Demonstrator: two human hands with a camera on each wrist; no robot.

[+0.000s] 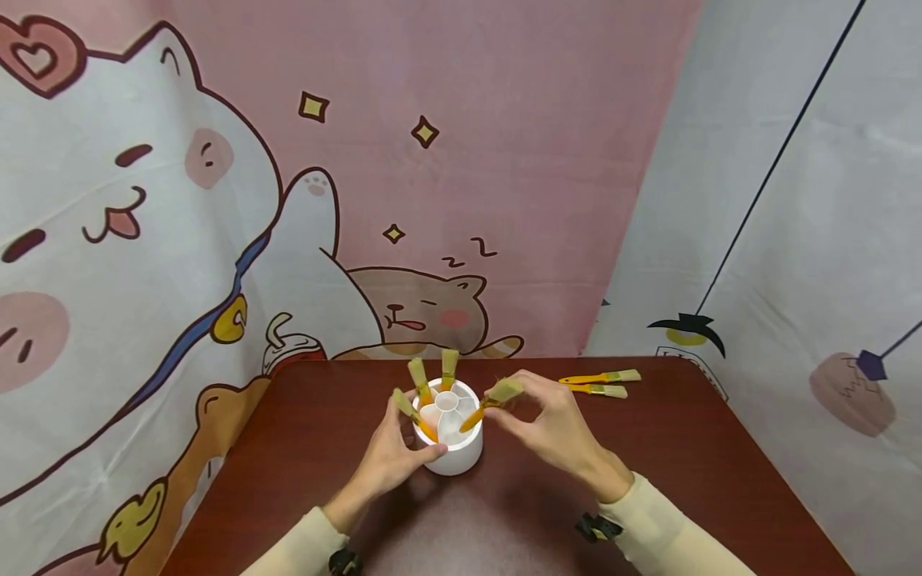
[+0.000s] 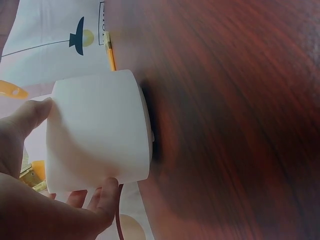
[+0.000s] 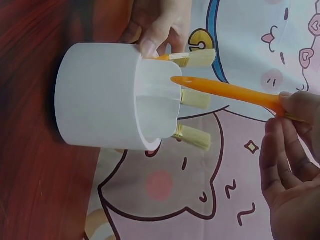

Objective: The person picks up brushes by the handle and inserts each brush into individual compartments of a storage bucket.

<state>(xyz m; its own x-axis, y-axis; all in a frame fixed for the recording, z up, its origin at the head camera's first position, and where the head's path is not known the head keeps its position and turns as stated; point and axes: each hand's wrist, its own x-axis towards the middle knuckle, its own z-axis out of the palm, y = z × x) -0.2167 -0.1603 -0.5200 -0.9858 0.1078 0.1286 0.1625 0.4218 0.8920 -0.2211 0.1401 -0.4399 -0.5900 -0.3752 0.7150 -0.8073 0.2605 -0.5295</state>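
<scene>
A round white holder [image 1: 450,459] with inner compartments stands on the table. My left hand [image 1: 392,448] grips its left side, thumb at the front rim and fingers around the wall, as the left wrist view [image 2: 100,130] also shows. Three paintbrushes with orange handles stand in it, bristles up: a left brush [image 1: 414,412], a middle brush [image 1: 420,380] and a back brush [image 1: 449,368]. Between thumb and fingertips, my right hand [image 1: 551,416] pinches another paintbrush [image 3: 225,91] near its bristle end. That brush's handle tip points down at the holder's open right side.
Two more paintbrushes, one behind [image 1: 601,377] and one in front [image 1: 598,390], lie at the table's back right. The dark red-brown table [image 1: 648,480] ends at a printed cloth backdrop [image 1: 533,200] with cartoon animals.
</scene>
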